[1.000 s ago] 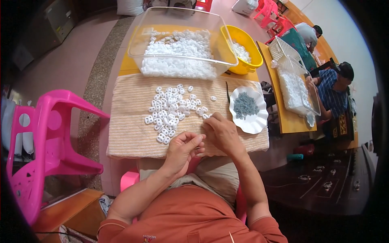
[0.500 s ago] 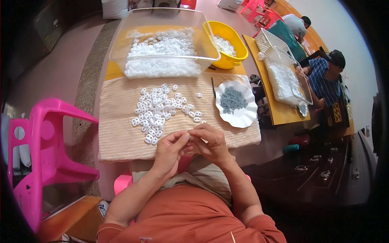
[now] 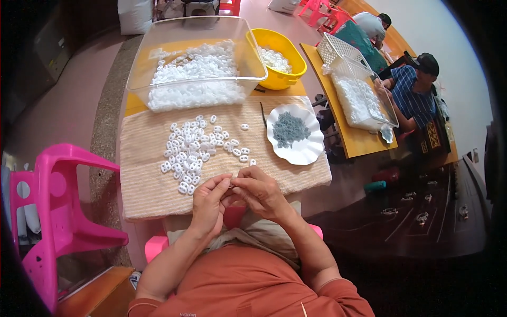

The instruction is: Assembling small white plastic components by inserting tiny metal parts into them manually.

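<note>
At the near edge of the cloth-covered table (image 3: 142,195), my left hand (image 3: 210,203) and my right hand (image 3: 262,194) meet fingertip to fingertip. Both are closed in a pinch on something tiny and pale, mostly hidden by the fingers. Just beyond them lies a loose pile of small white oval plastic pieces (image 3: 186,150), each with two holes. A few stray pieces (image 3: 244,158) lie to its right, nearest my right hand. Farther right, a white scalloped plate (image 3: 300,156) holds a heap of small grey-blue parts (image 3: 290,130).
A clear plastic bin (image 3: 198,90) full of white pieces stands at the back, beside a yellow basin (image 3: 288,81). A pink chair (image 3: 79,206) is at left. Across to the right, a person in a striped shirt (image 3: 414,98) sits by another bin (image 3: 364,127).
The whole view has shifted, so the table and bins sit farther left in the picture. My hands stay pinched together near the table edge, with small finger movements.
</note>
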Tool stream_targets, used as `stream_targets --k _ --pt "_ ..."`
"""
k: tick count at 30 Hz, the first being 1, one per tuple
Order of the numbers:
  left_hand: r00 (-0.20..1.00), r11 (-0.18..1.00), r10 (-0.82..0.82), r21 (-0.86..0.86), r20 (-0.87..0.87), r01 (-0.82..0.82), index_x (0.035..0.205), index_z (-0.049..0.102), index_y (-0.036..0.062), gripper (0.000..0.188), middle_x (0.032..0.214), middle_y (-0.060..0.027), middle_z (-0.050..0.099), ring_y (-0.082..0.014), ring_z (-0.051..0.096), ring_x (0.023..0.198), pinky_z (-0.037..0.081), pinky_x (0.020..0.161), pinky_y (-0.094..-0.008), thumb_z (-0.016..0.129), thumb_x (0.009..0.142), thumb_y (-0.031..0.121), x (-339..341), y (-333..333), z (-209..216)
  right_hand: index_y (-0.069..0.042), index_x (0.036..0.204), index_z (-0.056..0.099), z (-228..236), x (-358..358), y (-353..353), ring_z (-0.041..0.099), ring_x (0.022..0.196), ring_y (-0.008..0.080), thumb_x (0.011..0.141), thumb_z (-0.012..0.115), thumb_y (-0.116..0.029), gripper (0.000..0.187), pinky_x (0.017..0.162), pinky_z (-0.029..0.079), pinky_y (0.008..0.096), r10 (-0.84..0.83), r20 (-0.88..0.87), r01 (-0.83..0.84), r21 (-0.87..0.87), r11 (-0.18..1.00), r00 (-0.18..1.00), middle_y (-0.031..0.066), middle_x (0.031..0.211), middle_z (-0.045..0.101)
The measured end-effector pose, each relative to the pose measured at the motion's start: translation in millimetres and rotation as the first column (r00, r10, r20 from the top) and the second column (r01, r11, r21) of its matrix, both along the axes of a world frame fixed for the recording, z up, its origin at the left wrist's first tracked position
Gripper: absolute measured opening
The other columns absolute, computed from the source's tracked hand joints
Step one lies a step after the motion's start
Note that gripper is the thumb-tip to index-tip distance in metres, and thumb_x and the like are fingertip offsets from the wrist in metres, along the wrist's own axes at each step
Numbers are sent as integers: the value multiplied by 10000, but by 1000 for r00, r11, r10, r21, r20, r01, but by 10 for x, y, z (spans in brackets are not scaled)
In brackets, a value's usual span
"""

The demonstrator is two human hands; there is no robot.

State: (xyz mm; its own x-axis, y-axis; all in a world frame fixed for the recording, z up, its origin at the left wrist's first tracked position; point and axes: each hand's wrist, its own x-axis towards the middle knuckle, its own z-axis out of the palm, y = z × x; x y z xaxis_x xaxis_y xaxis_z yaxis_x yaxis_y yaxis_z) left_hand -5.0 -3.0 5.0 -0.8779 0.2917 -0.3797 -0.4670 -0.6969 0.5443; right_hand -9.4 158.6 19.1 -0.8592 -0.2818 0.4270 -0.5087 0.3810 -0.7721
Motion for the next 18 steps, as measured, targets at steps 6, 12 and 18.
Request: stream_targets --k 6,12,18 --pt "998 996 -9 -91 -60 3 1099 596 16 187 938 -72 666 -135 659 819 572 715 -260 595 928 93 3 -7 -56 11 1007 643 184 -53 326 631 755 181 781 669 72 235 654 505 265 -142 31 141 46 989 989 121 874 644" --pt "999 995 -9 -104 -48 3 1079 598 13 177 898 -64 652 -126 650 797 576 708 -249 614 916 78 21 17 -53 -10 955 667 203 -347 983 674 715 249 778 679 -66 186 665 520 321 -577 -55 543 419 728 815 140 811 680" --pt "999 994 -8 -110 -41 3 1080 594 -17 188 915 -77 647 -139 652 796 572 707 -258 613 917 74 25 21 -82 -24 942 678 138 -513 1124 663 771 328 763 642 -82 191 722 518 387 -555 -111 506 585 634 824 159 814 679"
